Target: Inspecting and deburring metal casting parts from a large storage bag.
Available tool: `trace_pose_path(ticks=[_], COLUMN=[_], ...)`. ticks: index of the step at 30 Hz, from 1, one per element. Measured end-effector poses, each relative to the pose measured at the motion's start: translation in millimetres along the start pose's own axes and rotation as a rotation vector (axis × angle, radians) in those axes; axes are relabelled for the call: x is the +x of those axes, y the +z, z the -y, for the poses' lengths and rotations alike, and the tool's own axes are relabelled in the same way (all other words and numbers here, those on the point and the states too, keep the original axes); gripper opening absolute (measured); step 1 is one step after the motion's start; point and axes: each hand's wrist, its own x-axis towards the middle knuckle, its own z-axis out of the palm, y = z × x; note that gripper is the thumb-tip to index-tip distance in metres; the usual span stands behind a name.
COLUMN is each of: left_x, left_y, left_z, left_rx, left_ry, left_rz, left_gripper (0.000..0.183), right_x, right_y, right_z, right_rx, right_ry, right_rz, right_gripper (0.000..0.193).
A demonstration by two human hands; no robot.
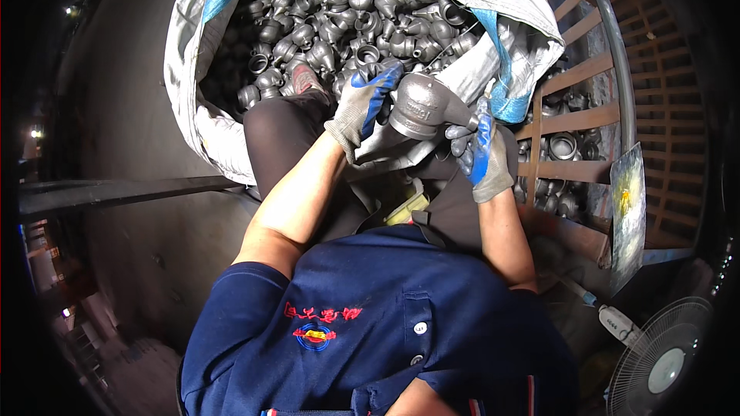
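Note:
A dark grey cast-metal fitting (422, 102), with a round body, a wide collar and a narrower neck toward the right, is held up above my lap. My left hand (365, 102), in a grey knit glove with blue and dark coating, has its fingers curled at the fitting's left end. At the narrow neck, my right hand (482, 150) in a matching glove is closed around the end. The fingertips of both hands are partly hidden. Beyond them lies a heap of similar metal fittings (362, 0) in a large white woven sack (185, 69) with blue straps.
A slatted brown crate (574, 119) holding more fittings stands to the right, beside a grey metal post (617, 54) and a hanging stained plate (627, 216). A fan (664, 366) is at lower right. A dark bar (123, 191) runs along the left. My shoe (305, 77) rests at the heap.

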Motion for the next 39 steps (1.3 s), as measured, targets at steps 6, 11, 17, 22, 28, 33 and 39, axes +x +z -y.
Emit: trace_pose_path(ticks=[6, 11, 17, 22, 28, 33, 39], left_x=[11, 8, 16, 42, 55, 103, 92], left_y=[6, 24, 123, 228, 344, 344, 202], left_z=[12, -26, -117, -134, -106, -66, -120], left_rx=[-0.113, 0.451, -0.296, -0.014, -0.198, -0.024, 0.078], left_ry=[-0.056, 0.45, 0.288, 0.528, 0.217, 0.325, 0.355], left_rz=[-0.027, -0.053, 0.153, 0.416, 0.501, 0.748, 0.632], left_gripper=[0.019, 0.024, 0.022, 0.028, 0.012, 0.023, 0.037], right_x=[2, 12, 25, 23, 28, 30, 43], right_y=[-24, -44, -59, -57, -55, -58, -63], right_z=[-4, -18, -57, -70, -74, -80, -77], right_rx=[0.062, 0.296, 0.053, 0.194, 0.06, 0.056, 0.036], right_ry=[-0.077, 0.106, 0.127, 0.037, 0.148, 0.057, 0.041], right_rz=[0.18, 0.086, 0.183, 0.286, 0.378, 0.319, 0.177], right_gripper=[0.056, 0.042, 0.02, 0.017, 0.023, 0.024, 0.023])
